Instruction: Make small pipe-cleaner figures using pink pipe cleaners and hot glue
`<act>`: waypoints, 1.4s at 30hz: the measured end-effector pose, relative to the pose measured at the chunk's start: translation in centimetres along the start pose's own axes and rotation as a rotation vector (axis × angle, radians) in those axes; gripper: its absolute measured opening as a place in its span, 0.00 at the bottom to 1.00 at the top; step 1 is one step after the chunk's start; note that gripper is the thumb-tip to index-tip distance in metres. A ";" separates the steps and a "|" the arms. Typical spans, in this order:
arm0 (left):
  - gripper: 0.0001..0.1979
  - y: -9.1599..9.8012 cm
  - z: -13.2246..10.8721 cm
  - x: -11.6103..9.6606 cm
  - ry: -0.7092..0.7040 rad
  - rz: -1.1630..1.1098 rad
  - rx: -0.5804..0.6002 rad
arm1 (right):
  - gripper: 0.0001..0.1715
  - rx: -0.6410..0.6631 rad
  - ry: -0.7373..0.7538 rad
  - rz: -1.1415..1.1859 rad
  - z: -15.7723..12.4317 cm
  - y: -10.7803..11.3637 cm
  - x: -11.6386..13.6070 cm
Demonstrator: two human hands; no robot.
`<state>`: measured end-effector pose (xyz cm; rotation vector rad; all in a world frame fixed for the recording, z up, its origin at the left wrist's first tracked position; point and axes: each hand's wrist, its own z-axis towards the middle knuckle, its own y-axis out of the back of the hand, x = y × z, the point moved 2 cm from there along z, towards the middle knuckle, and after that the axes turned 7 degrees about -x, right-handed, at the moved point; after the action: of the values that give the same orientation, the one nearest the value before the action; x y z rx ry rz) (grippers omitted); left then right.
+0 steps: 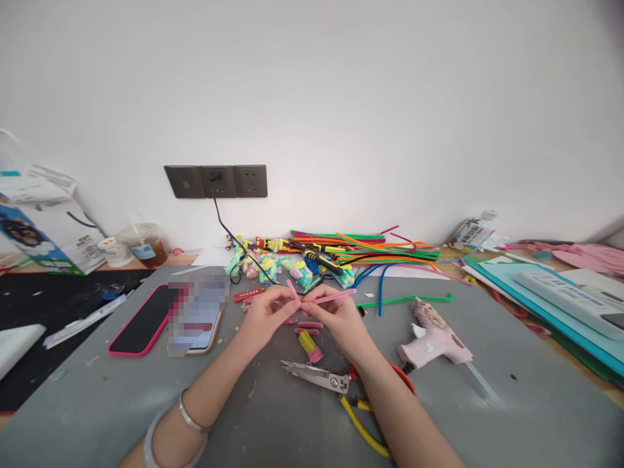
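Note:
Both hands meet over the middle of the grey mat, fingertips nearly touching. A pink pipe cleaner (336, 297) is pinched between them, one end angled up at the left and the other reaching right. My left hand (267, 316) closes thumb and finger on it; my right hand (340, 318) pinches it just beside. Beneath the hands lie short bent pink pieces (309, 326) and a small yellow-and-pink pipe cleaner bundle (310, 346). Scissors (322, 377) with red and yellow handles rest under my right forearm, which hides part of them.
Behind the hands lie a pile of coloured pipe cleaners (390, 250), pastel fuzzy pieces (268, 268) and black-and-yellow pliers (324, 261). A pink glue gun (436, 341) sits right. Two phones (141, 322) lie left, near a drink cup (147, 247). A black cord (234, 237) hangs from the wall socket.

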<state>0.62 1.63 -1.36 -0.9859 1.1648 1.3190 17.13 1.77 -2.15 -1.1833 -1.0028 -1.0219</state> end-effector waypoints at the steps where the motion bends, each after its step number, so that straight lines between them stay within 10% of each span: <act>1: 0.15 -0.2 -0.1 -0.1 0.033 -0.042 0.031 | 0.18 0.009 0.001 0.000 -0.1 -0.1 0.0; 10: 0.15 0.0 -0.3 -0.7 0.086 -0.017 0.092 | 0.18 0.053 0.030 0.010 -0.4 -0.1 0.5; 23: 0.13 0.6 -1.2 -1.5 0.102 0.185 0.509 | 0.15 0.242 -0.198 0.193 -0.9 -0.3 0.1; 32: 0.11 0.2 -1.2 -1.4 -0.091 0.350 0.155 | 0.17 -0.044 -0.074 0.162 0.0 0.4 0.0; 42: 0.11 0.6 -1.2 -1.0 -0.105 0.323 0.077 | 0.18 -0.050 -0.024 0.144 0.1 0.3 0.1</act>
<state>0.08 0.26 -0.50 -0.6827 1.3215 1.5475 17.42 1.83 -2.09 -1.2923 -0.9017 -0.9251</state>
